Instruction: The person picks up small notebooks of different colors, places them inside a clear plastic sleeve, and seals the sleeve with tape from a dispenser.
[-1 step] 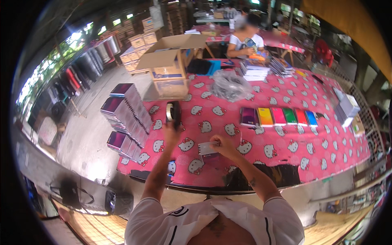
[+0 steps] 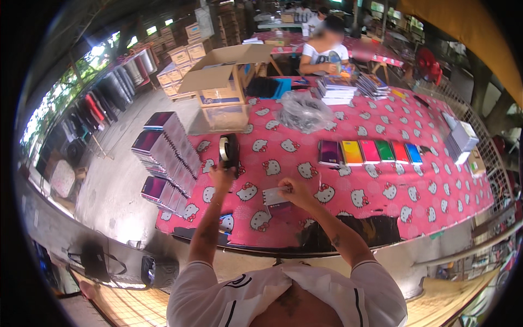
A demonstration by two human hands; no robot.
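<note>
My left hand [image 2: 222, 177] is at the near end of a black tape dispenser [image 2: 231, 150] standing on the table, a roll of tape in it. Its fingers are drawn together there; what they pinch is too small to make out. My right hand [image 2: 297, 193], closed, grips the right side of a small spiral notebook [image 2: 274, 196], its pale face up and a dark purple edge showing beneath. To the left of my left hand rise tall stacks of purple-covered spiral notebooks [image 2: 154, 143]. A row of notebooks in several colours [image 2: 370, 152] lies right of my right hand.
A pink patterned cloth [image 2: 348, 218] covers the table, torn dark along the near edge. Beyond lie a clear plastic bag [image 2: 305, 111], piled books [image 2: 338, 90] and an open carton [image 2: 220, 90]. A seated person [image 2: 327, 54] handles books across the table. More stacked notebooks [image 2: 462, 140] stand far right.
My left hand has shifted slightly towards me and left along the tape dispenser. My right hand stays on the notebook. The seated person's head and hands have moved a little.
</note>
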